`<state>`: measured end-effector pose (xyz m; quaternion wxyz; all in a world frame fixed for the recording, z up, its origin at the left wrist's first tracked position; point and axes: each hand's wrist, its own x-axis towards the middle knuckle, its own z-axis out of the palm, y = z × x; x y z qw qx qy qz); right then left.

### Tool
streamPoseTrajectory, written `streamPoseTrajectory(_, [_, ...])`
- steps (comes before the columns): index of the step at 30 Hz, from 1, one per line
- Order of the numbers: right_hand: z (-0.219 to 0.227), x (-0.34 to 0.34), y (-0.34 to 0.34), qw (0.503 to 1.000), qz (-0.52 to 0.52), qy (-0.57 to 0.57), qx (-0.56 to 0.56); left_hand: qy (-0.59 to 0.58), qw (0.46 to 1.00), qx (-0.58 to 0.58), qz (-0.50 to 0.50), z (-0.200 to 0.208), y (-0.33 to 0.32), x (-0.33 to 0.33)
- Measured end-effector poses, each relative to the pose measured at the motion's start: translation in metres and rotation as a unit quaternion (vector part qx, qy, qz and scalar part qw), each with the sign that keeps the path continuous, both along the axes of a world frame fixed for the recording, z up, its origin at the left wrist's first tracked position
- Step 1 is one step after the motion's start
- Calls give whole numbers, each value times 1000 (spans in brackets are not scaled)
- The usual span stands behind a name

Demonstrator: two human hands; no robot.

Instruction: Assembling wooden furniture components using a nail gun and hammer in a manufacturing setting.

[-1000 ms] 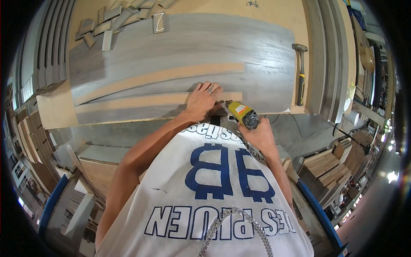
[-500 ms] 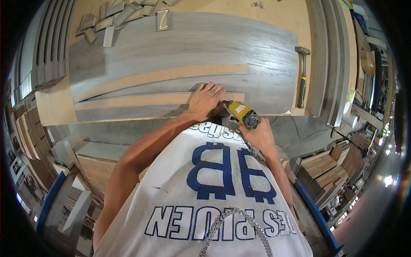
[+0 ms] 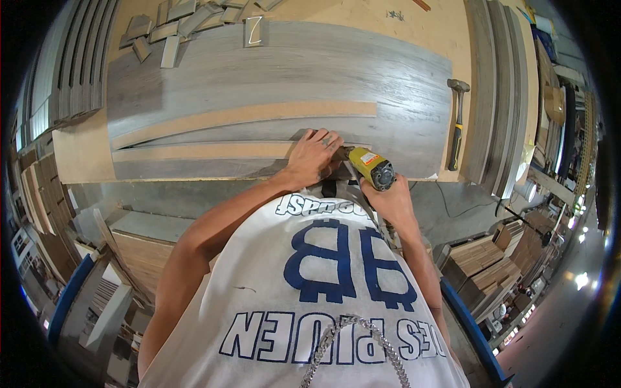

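At the far left of the scene, long grey strips (image 3: 65, 61) are stacked along the edge of the table (image 3: 77, 155), and short grey offcuts (image 3: 174, 26) are scattered at the far left end of a wide grey wood-grain panel (image 3: 278, 71) that is laid flat with its long axis running left to right. Two bare tan bands are seen on the panel: a far one and a near tan strip (image 3: 200, 152), both lying lengthwise. The left hand (image 3: 315, 155) is pressed flat on the panel at the right end of the near strip, fingers spread and grasping nothing. Just right of it, and almost touching it, a yellow power tool (image 3: 370, 169) is gripped by the right hand (image 3: 390, 200), which is clenched around the tool's rear body; the working end is pointed left and away, toward the near strip, and is partly hidden by the left hand, so whether it contacts the panel cannot be told. The strip thus extends leftward from both hands, with the left hand the nearer to it. Farther right, a hammer (image 3: 457, 123) with a yellow and black handle is laid on the table, well apart from the hands, and more long boards (image 3: 501, 97) are stacked beyond it.
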<state>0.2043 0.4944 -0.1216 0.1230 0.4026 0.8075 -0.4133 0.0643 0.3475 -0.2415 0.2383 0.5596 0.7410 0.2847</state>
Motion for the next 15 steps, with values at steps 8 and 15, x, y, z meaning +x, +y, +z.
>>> streamPoseTrajectory(8, [3,-6,-4,999,-31,-33,-11,8,1000,-12,0,-1,2,1])
streamPoseTrajectory(15, [-5,12,30,999,-42,-10,15,37,999,-30,9,-5,2,5])
